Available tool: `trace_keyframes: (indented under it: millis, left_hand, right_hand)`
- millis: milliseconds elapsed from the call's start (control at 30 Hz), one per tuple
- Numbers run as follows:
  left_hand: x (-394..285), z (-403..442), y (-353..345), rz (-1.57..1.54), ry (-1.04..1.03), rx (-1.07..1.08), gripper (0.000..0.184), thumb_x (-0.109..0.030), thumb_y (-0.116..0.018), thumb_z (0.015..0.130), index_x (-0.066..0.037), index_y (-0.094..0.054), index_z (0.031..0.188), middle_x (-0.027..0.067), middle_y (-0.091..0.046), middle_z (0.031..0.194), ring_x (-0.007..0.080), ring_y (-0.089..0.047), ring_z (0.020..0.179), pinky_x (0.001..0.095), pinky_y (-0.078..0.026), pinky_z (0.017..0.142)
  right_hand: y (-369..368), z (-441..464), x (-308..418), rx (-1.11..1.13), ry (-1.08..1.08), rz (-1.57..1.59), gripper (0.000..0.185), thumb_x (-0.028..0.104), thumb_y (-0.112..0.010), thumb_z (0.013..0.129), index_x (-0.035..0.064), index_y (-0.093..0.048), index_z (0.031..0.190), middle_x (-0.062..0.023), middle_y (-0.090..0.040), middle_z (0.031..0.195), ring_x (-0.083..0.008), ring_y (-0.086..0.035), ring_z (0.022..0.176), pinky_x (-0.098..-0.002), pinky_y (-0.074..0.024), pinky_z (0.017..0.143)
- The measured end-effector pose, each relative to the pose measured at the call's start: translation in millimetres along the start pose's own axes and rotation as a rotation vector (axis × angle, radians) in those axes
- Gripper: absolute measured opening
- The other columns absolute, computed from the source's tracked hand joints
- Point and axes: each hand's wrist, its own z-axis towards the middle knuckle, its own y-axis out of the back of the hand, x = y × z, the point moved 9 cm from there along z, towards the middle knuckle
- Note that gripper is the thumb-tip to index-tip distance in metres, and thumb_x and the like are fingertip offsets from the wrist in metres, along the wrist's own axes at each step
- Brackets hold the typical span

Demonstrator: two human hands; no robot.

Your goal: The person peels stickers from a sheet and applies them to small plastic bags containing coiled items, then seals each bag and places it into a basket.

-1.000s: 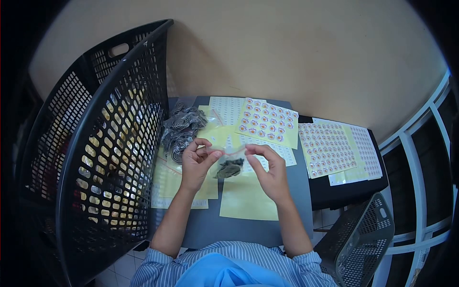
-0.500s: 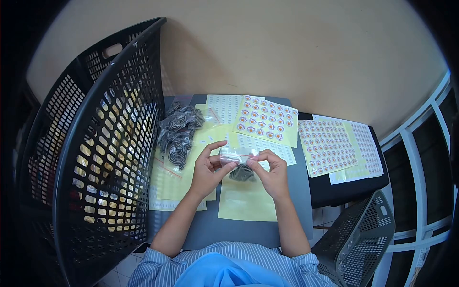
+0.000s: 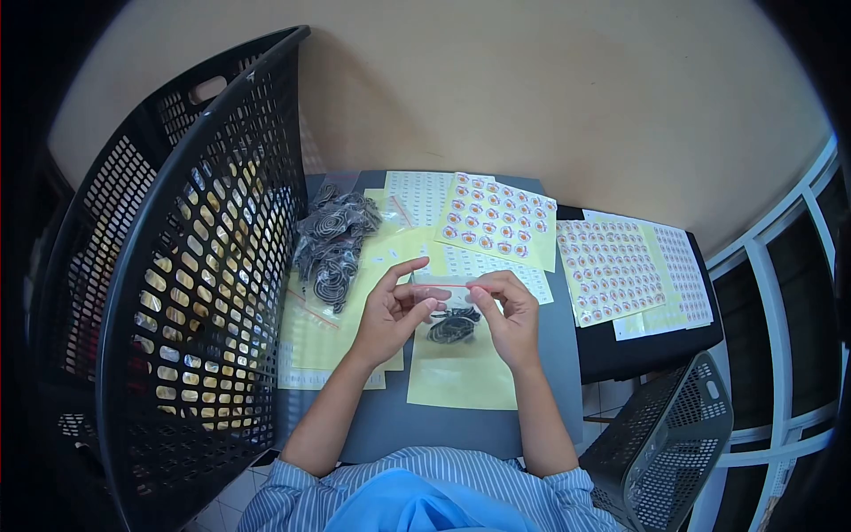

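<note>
A small clear zip bag [image 3: 448, 285] with a red seal line hangs in front of me, between my two hands. Inside its lower part lies a dark coiled bundle [image 3: 454, 328]; I cannot tell its exact kind. My left hand [image 3: 386, 317] grips the bag's left side with thumb and fingers, its index finger raised. At the upper right corner, near the red line, my right hand [image 3: 511, 321] pinches the plastic. Below the bag is a yellow sheet [image 3: 461, 381] on the grey table [image 3: 377, 430].
Several bagged dark coils [image 3: 332, 248] are piled left of my hands. A large black basket [image 3: 199, 146] stands at the left. Sticker sheets [image 3: 496, 217] lie at the back, with more sticker sheets [image 3: 612, 270] to the right. A smaller basket [image 3: 665, 443] sits lower right.
The zip bag's top has straightened into a taut, flat edge, and the coiled bundle shows more fully below. My right hand has shifted slightly right; the left has barely moved.
</note>
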Motion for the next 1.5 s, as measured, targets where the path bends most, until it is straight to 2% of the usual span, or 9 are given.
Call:
trace_keyframes:
  millis: [300, 433, 633, 933, 1067, 1167, 1267, 1367, 1500]
  left_hand:
    - [-22, -1, -1, 0.188, -0.236, -0.055, 0.016, -0.003, -0.053, 0.08, 0.0, -0.052, 0.096, 0.0119, -0.058, 0.097, 0.0129, -0.055, 0.09, 0.0245, -0.045, 0.074]
    - [6, -1, 0, 0.131, -0.045, 0.015, 0.013, -0.004, -0.052, 0.081, 0.001, -0.054, 0.093, 0.0094, -0.061, 0.089, 0.0149, -0.058, 0.084, 0.0261, -0.045, 0.077]
    - [4, 1, 7, -0.014, -0.106, -0.055, 0.011, -0.006, -0.053, 0.081, 0.002, -0.055, 0.089, 0.009, -0.061, 0.085, 0.0135, -0.058, 0.081, 0.0251, -0.045, 0.074]
    - [13, 2, 19, 0.036, -0.022, -0.053, 0.009, -0.008, -0.055, 0.08, 0.001, -0.055, 0.084, 0.0076, -0.06, 0.074, 0.0109, -0.057, 0.071, 0.0234, -0.046, 0.066]
    - [9, 4, 48, -0.104, -0.102, -0.187, 0.008, -0.008, -0.051, 0.082, -0.001, -0.052, 0.078, 0.0034, -0.054, 0.062, 0.008, -0.052, 0.056, 0.0206, -0.043, 0.054]
    - [6, 3, 55, -0.076, -0.011, -0.191, 0.011, -0.01, -0.05, 0.081, -0.003, -0.052, 0.073, 0.0011, -0.05, 0.057, 0.0058, -0.047, 0.05, 0.0186, -0.039, 0.048]
    - [10, 4, 50, 0.027, 0.06, -0.141, 0.013, -0.011, -0.054, 0.079, -0.003, -0.052, 0.07, 0.0, -0.049, 0.056, 0.005, -0.045, 0.047, 0.0179, -0.037, 0.045]
    - [21, -2, 38, 0.133, 0.282, -0.035, 0.009, -0.01, -0.059, 0.075, -0.003, -0.053, 0.072, -0.0007, -0.051, 0.058, 0.0026, -0.043, 0.044, 0.0169, -0.033, 0.041]
    - [-1, 11, 18, 0.485, 0.175, -0.038, 0.02, -0.017, -0.063, 0.073, -0.002, -0.054, 0.082, 0.0021, -0.053, 0.059, 0.0059, -0.046, 0.046, 0.0212, -0.035, 0.044]
  right_hand:
    - [-4, -1, -1, -0.008, 0.004, 0.111, 0.008, 0.004, -0.057, 0.077, -0.0015, -0.06, 0.082, -0.0064, -0.056, 0.081, -0.0112, -0.055, 0.07, -0.0229, -0.0457, 0.065]
    - [-12, -3, -5, -0.01, -0.046, 0.086, 0.009, 0.005, -0.059, 0.076, -0.0014, -0.061, 0.082, -0.0065, -0.056, 0.079, -0.0115, -0.056, 0.068, -0.0228, -0.0461, 0.065]
    - [-16, -3, 6, 0.041, 0.061, -0.195, 0.005, 0.004, -0.065, 0.07, 0.0013, -0.064, 0.073, -0.006, -0.058, 0.065, -0.0117, -0.056, 0.062, -0.0233, -0.043, 0.058]
    - [-26, -2, -1, 0.135, 0.034, -0.214, 0.003, 0.003, -0.063, 0.071, 0.0006, -0.063, 0.073, -0.0076, -0.06, 0.069, -0.013, -0.056, 0.065, -0.0229, -0.0422, 0.061]
    - [29, 14, -36, -0.128, -0.058, -0.057, 0.006, 0.002, -0.058, 0.075, -0.0007, -0.061, 0.079, -0.0074, -0.06, 0.076, -0.0127, -0.056, 0.072, -0.025, -0.0437, 0.066]
    - [87, 34, -31, -0.363, -0.06, -0.572, 0.015, 0.007, -0.06, 0.071, 0.0018, -0.059, 0.085, -0.01, -0.057, 0.088, -0.0219, -0.055, 0.083, -0.0322, -0.043, 0.073]
    - [127, 47, -49, -0.396, 0.095, -0.917, 0.017, 0.006, -0.062, 0.069, 0.0035, -0.06, 0.085, -0.0092, -0.056, 0.087, -0.0217, -0.054, 0.085, -0.0314, -0.0415, 0.075]
    - [150, 59, -70, -0.39, 0.055, -0.878, 0.02, 0.006, -0.06, 0.068, 0.0047, -0.059, 0.087, -0.011, -0.053, 0.091, -0.0274, -0.049, 0.089, -0.0351, -0.0374, 0.081]
    - [172, 85, -78, -0.412, 0.105, -0.827, 0.018, 0.007, -0.058, 0.069, 0.005, -0.06, 0.088, -0.0109, -0.054, 0.086, -0.0256, -0.051, 0.084, -0.0347, -0.0396, 0.077]
